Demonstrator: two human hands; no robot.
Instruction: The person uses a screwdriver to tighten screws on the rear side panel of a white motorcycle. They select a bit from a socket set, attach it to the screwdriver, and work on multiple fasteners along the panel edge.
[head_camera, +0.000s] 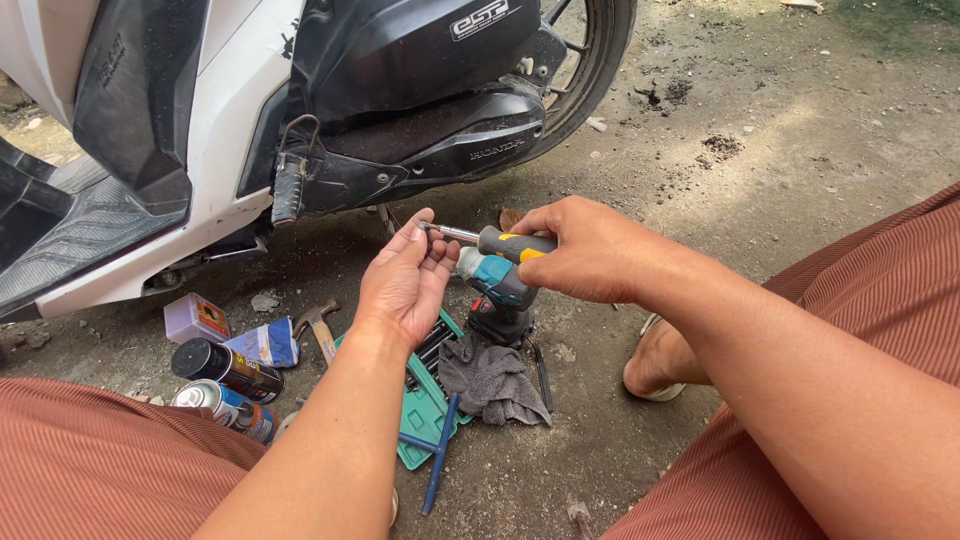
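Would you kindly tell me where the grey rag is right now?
The grey rag lies on the dirt at centre, beside the green tool case, just below the cordless drill.

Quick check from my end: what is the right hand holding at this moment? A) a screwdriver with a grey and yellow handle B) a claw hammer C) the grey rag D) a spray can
A: the right hand grips the screwdriver by its grey and yellow handle, while the left hand pinches the tip of its metal shaft.
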